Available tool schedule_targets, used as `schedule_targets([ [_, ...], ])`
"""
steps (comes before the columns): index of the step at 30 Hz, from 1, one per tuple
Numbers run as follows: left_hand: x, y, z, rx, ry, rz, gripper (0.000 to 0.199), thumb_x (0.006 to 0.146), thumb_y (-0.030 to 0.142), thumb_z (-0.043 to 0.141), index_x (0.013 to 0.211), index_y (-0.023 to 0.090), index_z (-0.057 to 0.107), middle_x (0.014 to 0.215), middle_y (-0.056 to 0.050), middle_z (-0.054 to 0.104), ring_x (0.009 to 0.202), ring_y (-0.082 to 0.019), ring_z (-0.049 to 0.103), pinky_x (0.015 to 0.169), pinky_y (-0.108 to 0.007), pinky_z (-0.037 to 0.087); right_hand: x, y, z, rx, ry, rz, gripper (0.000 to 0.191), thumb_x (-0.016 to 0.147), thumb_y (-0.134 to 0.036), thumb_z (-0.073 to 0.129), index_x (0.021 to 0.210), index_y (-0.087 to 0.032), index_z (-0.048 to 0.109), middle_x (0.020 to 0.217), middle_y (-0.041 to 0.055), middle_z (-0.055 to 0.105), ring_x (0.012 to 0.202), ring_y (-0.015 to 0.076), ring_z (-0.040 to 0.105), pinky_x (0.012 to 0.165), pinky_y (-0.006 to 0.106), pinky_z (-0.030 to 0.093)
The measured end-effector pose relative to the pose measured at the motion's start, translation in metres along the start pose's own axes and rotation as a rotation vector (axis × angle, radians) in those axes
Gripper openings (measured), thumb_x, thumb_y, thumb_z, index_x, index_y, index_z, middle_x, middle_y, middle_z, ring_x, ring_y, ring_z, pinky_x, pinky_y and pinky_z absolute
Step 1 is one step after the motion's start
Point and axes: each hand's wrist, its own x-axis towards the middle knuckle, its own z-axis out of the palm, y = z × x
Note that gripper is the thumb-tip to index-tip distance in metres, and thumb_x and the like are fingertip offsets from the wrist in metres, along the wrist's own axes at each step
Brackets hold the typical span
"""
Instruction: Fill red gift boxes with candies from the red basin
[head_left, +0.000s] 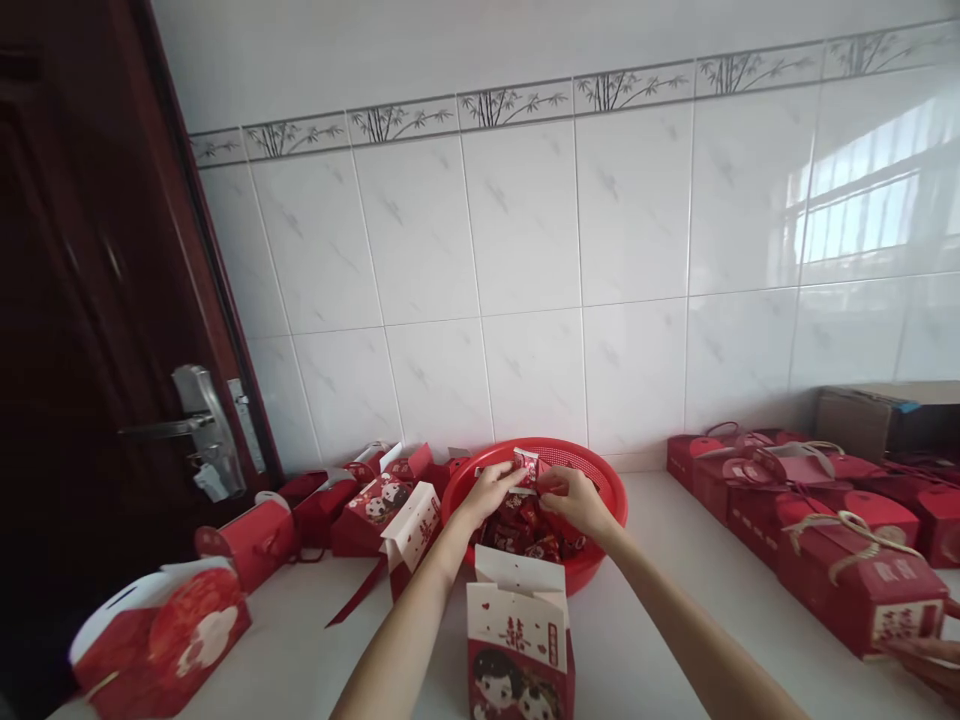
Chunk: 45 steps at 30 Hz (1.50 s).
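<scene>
Above a red plastic basket (pixel 616 500) full of wrapped candies (pixel 517 530), both my hands work close together. My left hand (pixel 487 492) is closed, with a red-and-white wrapped candy (pixel 527 462) at its fingertips. Beside it, my right hand (pixel 576 497) has its fingers curled in a pinch; a bit of red shows at the tips, but what it is I cannot make out. In front of the basket stands an upright red-and-white gift box (pixel 517 635) with its top flaps raised, between my forearms.
Several red gift boxes (pixel 247 540) stand on the left near a dark door (pixel 82 350). More boxes tied with cord (pixel 855 570) line the right, where another person's hand (pixel 930 655) touches one. A cardboard carton (pixel 855 420) sits behind them against the tiled wall (pixel 525 230).
</scene>
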Motion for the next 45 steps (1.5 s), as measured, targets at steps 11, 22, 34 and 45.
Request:
schedule_targets([
  [11,0.002,0.004,0.002,-0.074,-0.138,-0.079,0.040,0.080,0.044,0.070,0.112,0.020,0.075,0.119,-0.007,0.073,0.114,-0.027,0.063,0.101,-0.037,0.046,-0.005,-0.002,-0.005,0.310,-0.017,0.150,0.047,0.067,-0.059,0.077,0.088,-0.018,0.067,0.076,0.0023,0.070,0.069,0.0171,0.064,0.062,0.029,0.049],
  [22,0.002,-0.002,0.001,-0.135,-0.208,-0.064,0.064,0.061,0.007,0.069,0.123,0.019,0.068,0.126,-0.009,0.071,0.113,-0.025,0.064,0.097,-0.038,0.051,0.001,0.010,-0.007,0.420,0.370,0.195,0.033,0.065,-0.045,0.077,0.073,-0.022,0.054,0.070,-0.0013,0.062,0.068,0.0172,0.061,0.063,0.030,0.050],
  [34,0.003,-0.004,0.002,-0.168,-0.096,-0.036,0.054,0.062,0.016,0.083,0.113,0.017,0.064,0.108,-0.007,0.071,0.103,-0.022,0.068,0.099,-0.041,0.051,-0.004,0.007,-0.008,0.256,0.289,0.078,0.020,0.068,-0.034,0.069,0.081,-0.020,0.063,0.082,0.0041,0.070,0.081,0.0212,0.065,0.070,0.032,0.052],
  [45,0.001,0.001,0.006,-0.043,-0.067,-0.007,0.032,0.077,0.035,0.075,0.102,0.017,0.066,0.094,-0.005,0.074,0.089,-0.021,0.070,0.083,-0.034,0.056,-0.005,0.005,-0.004,0.101,-0.098,-0.073,0.040,0.065,-0.033,0.082,0.102,-0.020,0.071,0.103,0.0058,0.073,0.090,0.0204,0.068,0.083,0.037,0.054],
])
